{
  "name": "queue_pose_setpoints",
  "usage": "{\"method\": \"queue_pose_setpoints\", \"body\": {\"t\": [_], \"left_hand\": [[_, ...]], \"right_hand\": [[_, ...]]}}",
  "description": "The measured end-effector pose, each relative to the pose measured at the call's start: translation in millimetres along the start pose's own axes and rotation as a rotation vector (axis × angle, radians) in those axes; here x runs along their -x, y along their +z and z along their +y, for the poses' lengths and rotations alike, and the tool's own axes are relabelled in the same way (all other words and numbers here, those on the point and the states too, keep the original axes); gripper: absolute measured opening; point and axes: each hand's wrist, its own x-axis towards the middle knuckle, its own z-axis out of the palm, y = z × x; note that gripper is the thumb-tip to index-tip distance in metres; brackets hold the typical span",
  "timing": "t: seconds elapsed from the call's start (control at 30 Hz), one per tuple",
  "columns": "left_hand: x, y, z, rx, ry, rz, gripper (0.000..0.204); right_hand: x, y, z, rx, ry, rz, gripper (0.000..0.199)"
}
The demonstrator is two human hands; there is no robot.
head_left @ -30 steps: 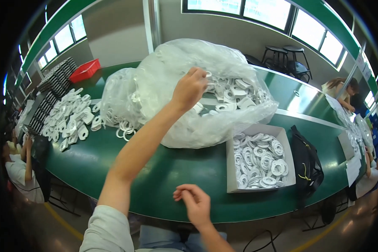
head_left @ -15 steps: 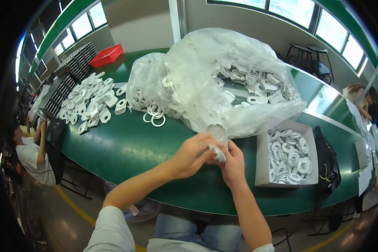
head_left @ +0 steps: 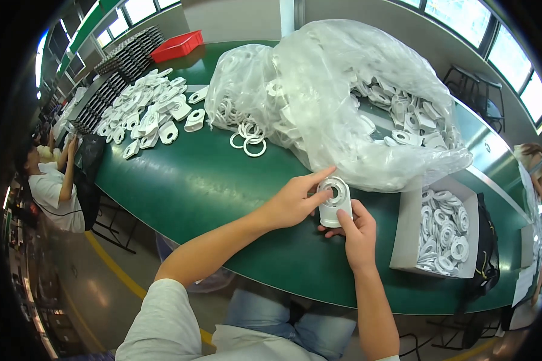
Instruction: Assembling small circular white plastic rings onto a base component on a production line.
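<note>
A white plastic housing [head_left: 329, 216], rounded at its upper end, is held upright above the table in front of me. My right hand [head_left: 361, 236] grips its lower part, thumb on the front and fingers behind. A white ring-shaped piece [head_left: 344, 188] sits at the round opening of the housing. There my left hand [head_left: 290, 200] presses with its thumb, while the index finger reaches along the upper edge; its other fingers are curled and partly hidden. Just beyond my hands lies a large clear plastic bag [head_left: 319, 114] with similar white housings in it.
A box [head_left: 408, 231] of white ring pieces stands to the right, beside a black bag [head_left: 486, 246]. White housings [head_left: 144, 111] are heaped at the left, near stacked dark trays [head_left: 111, 90] and a red bin [head_left: 177, 46]. Loose white rings [head_left: 255, 146] lie by the plastic bag. A co-worker [head_left: 57, 186] sits far left.
The ring-shaped piece, earlier in my left hand beside the housing, is now at the housing's round opening. The housing's front has turned toward me. The whole view has shifted.
</note>
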Motion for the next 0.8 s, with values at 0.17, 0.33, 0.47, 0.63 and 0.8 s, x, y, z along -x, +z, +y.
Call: {"method": "queue_pose_setpoints", "body": {"t": [0.17,0.33,0.47,0.63,0.8], "left_hand": [[0.3,-7.8,0.4,0.089,-0.03,-0.083,0.043],[0.8,-31.4,19.8,-0.255,-0.041,-0.179,0.033],[-6.4,-98.6,2.2,-0.694,-0.069,0.493,0.026],[-1.0,-127.9,-15.7,-1.023,-0.276,0.646,0.02],[4.4,-137.8,-7.4,-0.94,-0.245,0.526,0.016]], "right_hand": [[-3.5,3.8,-1.9,0.12,0.056,-0.028,0.022],[-18.6,1.0,-12.4,0.157,0.108,-0.146,0.018],[-30.8,-2.2,-4.5,0.188,0.061,-0.075,0.021],[-26.1,4.9,-3.5,0.152,0.021,-0.062,0.023],[-21.5,0.3,-14.7,0.142,0.079,-0.074,0.017]]}}
